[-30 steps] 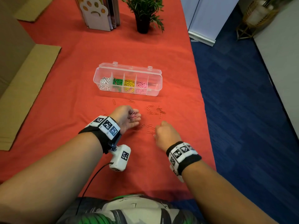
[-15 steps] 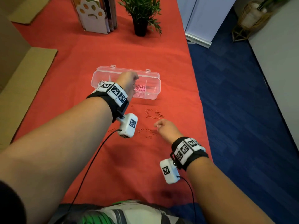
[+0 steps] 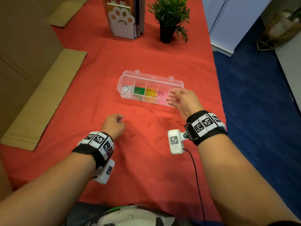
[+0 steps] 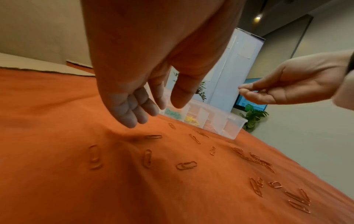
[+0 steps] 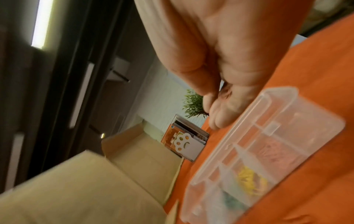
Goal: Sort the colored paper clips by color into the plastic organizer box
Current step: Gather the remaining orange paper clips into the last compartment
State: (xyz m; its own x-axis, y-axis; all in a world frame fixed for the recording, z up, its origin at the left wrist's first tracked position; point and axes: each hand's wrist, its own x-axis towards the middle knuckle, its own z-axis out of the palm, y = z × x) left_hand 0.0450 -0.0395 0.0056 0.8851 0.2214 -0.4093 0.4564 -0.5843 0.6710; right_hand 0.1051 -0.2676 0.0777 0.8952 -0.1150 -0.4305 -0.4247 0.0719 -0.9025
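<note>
**Ana:** Head view first: where was the organizer box [image 3: 147,79]?

**Ben:** On the red tablecloth [image 3: 146,168], lid thrown back, past both hands. Its compartments held white clips [image 3: 127,90], green clips [image 3: 139,91], yellow clips [image 3: 150,92] and pink clips [image 3: 162,95], one colour each. The right hand [image 3: 183,99] hung over the box's right end with fingers bent; something small and pinkish showed at the fingertips (too blurred to name). The left hand [image 3: 113,125] sat low over the cloth, nearer the body, fingers tucked under. Loose red clips [image 3: 149,124] lay scattered on the cloth between the hands and the box. A potted plant [image 3: 169,17] and a paw-shaped bookend [image 3: 121,22] stood at the far end.

**Ana:** And the left wrist view?

**Ben:** The left hand [image 4: 153,72] hung just above the cloth, fingers [image 4: 132,110] loosely curled and holding nothing, thumb apart from them. Red clips [image 4: 186,165] lay flat below and to its right. The right hand [image 4: 291,84] was raised, thumb and fingertips drawn narrowly together on a few small clips.

**Ana:** Right wrist?

**Ben:** Blurred. The right hand [image 5: 226,78] was above the box [image 5: 323,127], fingertips bunched close; what they pinched was hidden there. Yellow clips [image 5: 250,183] and pink ones [image 5: 272,153] showed through the clear plastic.
</note>
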